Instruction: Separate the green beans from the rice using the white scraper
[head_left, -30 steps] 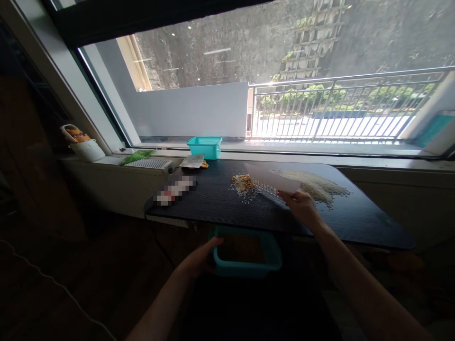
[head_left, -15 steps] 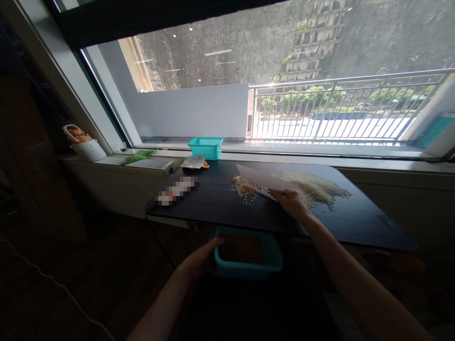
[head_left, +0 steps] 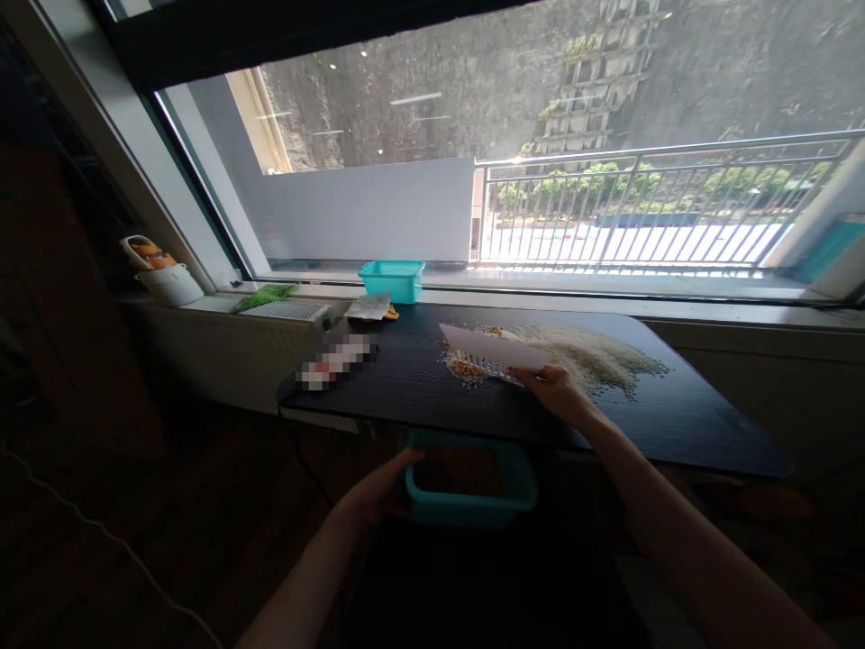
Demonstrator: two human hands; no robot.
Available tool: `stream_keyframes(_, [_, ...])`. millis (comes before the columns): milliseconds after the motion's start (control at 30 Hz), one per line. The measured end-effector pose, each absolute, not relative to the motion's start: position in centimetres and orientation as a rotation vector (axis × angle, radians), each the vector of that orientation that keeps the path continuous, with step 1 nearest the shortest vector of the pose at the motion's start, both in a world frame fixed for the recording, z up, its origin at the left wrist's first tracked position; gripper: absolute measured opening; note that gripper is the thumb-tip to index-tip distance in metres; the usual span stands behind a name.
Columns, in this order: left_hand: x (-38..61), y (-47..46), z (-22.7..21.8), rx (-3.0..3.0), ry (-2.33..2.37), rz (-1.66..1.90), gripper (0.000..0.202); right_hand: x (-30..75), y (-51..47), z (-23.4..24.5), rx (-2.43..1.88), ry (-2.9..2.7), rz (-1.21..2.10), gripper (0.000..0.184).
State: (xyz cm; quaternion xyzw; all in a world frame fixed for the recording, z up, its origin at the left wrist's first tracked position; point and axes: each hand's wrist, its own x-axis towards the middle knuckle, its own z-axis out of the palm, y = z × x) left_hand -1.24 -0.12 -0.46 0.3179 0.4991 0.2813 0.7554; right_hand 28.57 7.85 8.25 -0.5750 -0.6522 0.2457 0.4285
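Note:
My right hand point(head_left: 554, 389) grips a flat white slotted scraper point(head_left: 490, 351) that rests on the black table point(head_left: 676, 415). Its far end lies over a small heap of yellow kernels point(head_left: 463, 368) mixed with white grains. A wide pile of white rice point(head_left: 587, 351) spreads just right of the scraper. My left hand point(head_left: 382, 487) holds the left rim of a teal tub point(head_left: 469, 487) below the table's near edge; the tub holds brownish-yellow kernels.
A second teal tub point(head_left: 392, 279) stands on the window sill, with a small packet point(head_left: 368, 308) in front of it. A blurred oblong item point(head_left: 334, 361) lies at the table's left. A white pot point(head_left: 168, 284) and green cloth point(head_left: 260, 296) sit on the left ledge.
My right hand has swung the scraper left and toward me, so it now lies over the yellow kernels. The left hand and teal tub have stayed put.

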Motion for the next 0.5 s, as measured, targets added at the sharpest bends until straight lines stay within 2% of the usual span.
stream_keyframes(500, [-0.8, 0.0, 0.1, 0.664, 1.051, 0.596, 0.05, 27.7, 5.5, 8.9, -1.447, -1.568, 0.671, 0.038])
